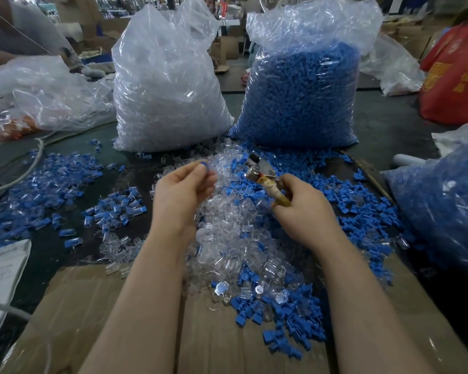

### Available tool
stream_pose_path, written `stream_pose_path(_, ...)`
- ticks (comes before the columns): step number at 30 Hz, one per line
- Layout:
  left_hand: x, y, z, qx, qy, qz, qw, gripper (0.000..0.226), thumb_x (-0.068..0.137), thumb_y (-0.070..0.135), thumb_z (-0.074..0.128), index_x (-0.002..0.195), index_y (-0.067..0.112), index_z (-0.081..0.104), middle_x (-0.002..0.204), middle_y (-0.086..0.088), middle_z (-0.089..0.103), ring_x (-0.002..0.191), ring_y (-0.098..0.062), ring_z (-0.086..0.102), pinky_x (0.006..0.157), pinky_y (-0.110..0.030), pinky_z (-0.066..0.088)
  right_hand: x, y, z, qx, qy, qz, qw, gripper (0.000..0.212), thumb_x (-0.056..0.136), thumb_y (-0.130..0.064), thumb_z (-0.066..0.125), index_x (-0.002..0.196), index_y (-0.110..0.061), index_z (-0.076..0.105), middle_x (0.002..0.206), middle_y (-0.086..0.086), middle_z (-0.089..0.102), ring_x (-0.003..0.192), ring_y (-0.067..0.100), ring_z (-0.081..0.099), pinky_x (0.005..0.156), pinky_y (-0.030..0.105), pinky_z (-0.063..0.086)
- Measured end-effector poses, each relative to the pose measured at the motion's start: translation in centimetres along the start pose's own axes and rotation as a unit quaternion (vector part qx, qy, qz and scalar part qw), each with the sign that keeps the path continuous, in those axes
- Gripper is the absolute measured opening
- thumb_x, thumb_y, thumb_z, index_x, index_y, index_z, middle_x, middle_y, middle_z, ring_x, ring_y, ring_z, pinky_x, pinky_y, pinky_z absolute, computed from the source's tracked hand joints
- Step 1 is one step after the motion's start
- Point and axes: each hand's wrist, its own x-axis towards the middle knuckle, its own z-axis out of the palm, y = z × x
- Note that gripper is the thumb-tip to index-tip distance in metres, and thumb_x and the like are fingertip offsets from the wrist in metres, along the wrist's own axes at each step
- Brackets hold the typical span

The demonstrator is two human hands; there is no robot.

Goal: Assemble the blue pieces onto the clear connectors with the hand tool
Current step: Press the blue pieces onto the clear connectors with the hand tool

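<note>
Cardboard-covered table [119,306], cluttered workshop. Right hand [303,209] grips hand tool [265,179], head up-left. Left hand [184,193] pinches blue piece [203,166].

Two full bags [170,103] block the far side w/ narrow gap btwn; loose parts [227,238] cover bench.

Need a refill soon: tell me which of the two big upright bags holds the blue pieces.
The right-hand bag, behind the hand tool; it shows solid blue, while its neighbour is filled with clear connectors.
</note>
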Motion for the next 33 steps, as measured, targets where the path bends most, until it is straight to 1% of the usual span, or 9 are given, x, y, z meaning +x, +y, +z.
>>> stream_pose_path(3,1.1,0.6,-2.1,-0.206,0.066,-0.093,0.972,0.015,0.097,0.017,0.058,0.089,0.008,0.067,0.070,-0.002,0.072,0.064,-0.008,0.070,0.067,-0.022,0.059,0.1,0.5,-0.3,-0.032,0.040,0.028,0.998,0.022,0.086,-0.029,0.056,0.105,-0.036,0.047,0.088,-0.004,0.060,0.077,0.026,0.054,0.064,0.036,0.041)
stream_pose_path(6,1.8,0.9,-4.0,-0.385,0.122,-0.133,0.905,0.018,0.098,0.019,0.056,0.084,0.009,0.061,0.064,-0.003,0.068,0.058,-0.009,0.067,0.060,-0.023,0.058,0.1,0.9,-0.5,-0.114,0.070,0.079,0.988,0.031,0.092,-0.035,0.052,0.122,-0.038,0.046,0.099,0.000,0.063,0.088,0.031,0.056,0.079,0.042,0.038)
stream_pose_path(8,2.0,0.9,-5.0,-0.457,0.168,-0.139,0.863,0.015,0.099,0.019,0.054,0.090,0.008,0.059,0.068,-0.003,0.066,0.057,-0.008,0.066,0.054,-0.023,0.057,0.1,1.1,-0.6,-0.157,0.077,0.117,0.977,0.035,0.093,-0.034,0.049,0.128,-0.039,0.044,0.103,0.002,0.064,0.090,0.032,0.056,0.078,0.042,0.032)
stream_pose_path(13,2.0,0.9,-5.6,-0.489,0.227,-0.115,0.835,0.020,0.106,0.017,0.040,0.095,0.005,0.052,0.079,-0.006,0.067,0.077,-0.006,0.069,0.054,-0.022,0.056,-0.2,1.3,-0.6,-0.182,0.089,0.177,0.963,0.020,0.091,-0.026,0.051,0.111,-0.021,0.051,0.078,0.001,0.053,0.072,0.029,0.048,0.081,0.042,0.044)
stream_pose_path(18,1.7,1.2,-5.4,-0.508,0.265,-0.070,0.817,0.021,0.106,0.014,0.038,0.107,0.009,0.058,0.090,-0.009,0.068,0.097,-0.012,0.070,0.084,-0.026,0.058,-0.3,1.4,-0.7,-0.200,0.075,0.214,0.953,0.011,0.090,-0.022,0.056,0.093,-0.017,0.047,0.067,-0.001,0.041,0.056,0.019,0.039,0.067,0.037,0.042)
stream_pose_path(21,1.7,1.1,-5.7,-0.505,0.253,-0.062,0.823,0.018,0.103,0.019,0.048,0.114,0.011,0.059,0.108,-0.011,0.067,0.086,-0.015,0.072,0.065,-0.026,0.060,-0.3,1.6,-0.6,-0.213,0.072,0.218,0.950,0.012,0.091,-0.023,0.057,0.098,-0.015,0.052,0.085,0.005,0.053,0.054,0.017,0.035,0.062,0.034,0.037)
stream_pose_path(24,1.8,1.0,-5.7,-0.410,0.202,-0.090,0.885,0.018,0.099,0.016,0.056,0.115,0.009,0.060,0.098,-0.005,0.070,0.072,-0.010,0.070,0.061,-0.020,0.057,-0.2,1.8,-0.4,-0.230,0.060,0.205,0.950,0.019,0.091,-0.026,0.058,0.106,-0.014,0.055,0.109,0.010,0.057,0.061,0.022,0.039,0.065,0.036,0.038)
stream_pose_path(28,1.7,0.6,-4.6,-0.050,0.140,-0.089,0.985,0.007,0.092,0.011,0.064,0.096,0.017,0.067,0.084,0.003,0.072,0.069,-0.004,0.062,0.064,-0.017,0.051,-0.3,1.7,-0.3,-0.238,0.036,0.198,0.950,0.016,0.089,-0.025,0.060,0.098,-0.017,0.050,0.097,0.006,0.054,0.068,0.025,0.045,0.067,0.037,0.039)
stream_pose_path(33,1.1,-0.6,-3.6,0.318,0.039,0.012,0.947,0.011,0.087,0.012,0.070,0.090,0.023,0.070,0.086,0.004,0.069,0.067,0.001,0.063,0.051,-0.014,0.045,-0.1,1.5,-0.3,-0.237,0.034,0.202,0.950,0.014,0.087,-0.023,0.063,0.090,-0.017,0.051,0.079,0.003,0.051,0.064,0.023,0.047,0.063,0.034,0.039)
